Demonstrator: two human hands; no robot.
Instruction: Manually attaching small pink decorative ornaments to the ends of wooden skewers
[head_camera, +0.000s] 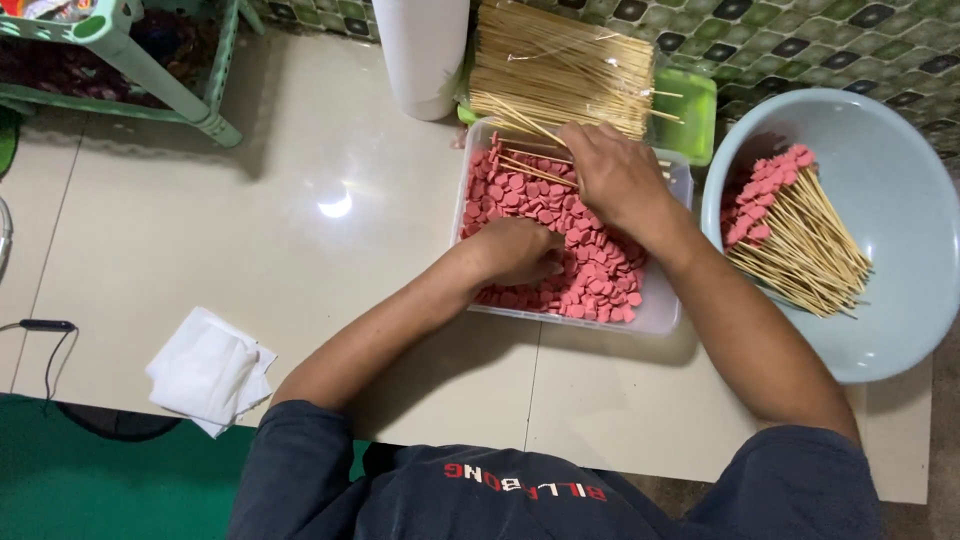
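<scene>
At about nine o'clock from me a folded white cloth (208, 370) is lying on the pale tiled floor (300, 230), well apart from the work, and a green plastic stool (140, 60) is standing up at eleven o'clock. Moving right, my left hand (518, 250) is reaching down into the clear rectangular tray (660, 310) at twelve o'clock, fingers curled into the heap of pink sausage slices (590, 275); I cannot tell whether it is already pinching one. My right hand (615, 175) is hovering over the far end of the same tray, closing around thin bamboo skewers (530, 165) that are sticking out toward ten o'clock. Just beyond it, a thick bundle of bare skewers (560, 70) is resting in clear wrap beside a white roll (422, 55), with a green lid (690, 115) under its right edge. At two o'clock the pale blue basin (900, 300) is holding the finished skewers (795, 240), pink slices threaded at their upper ends. Judging from this, I am only partway through: one modest pile is sitting done, while the tray is still lying nearly full and the bare bundle is looking barely touched.
</scene>
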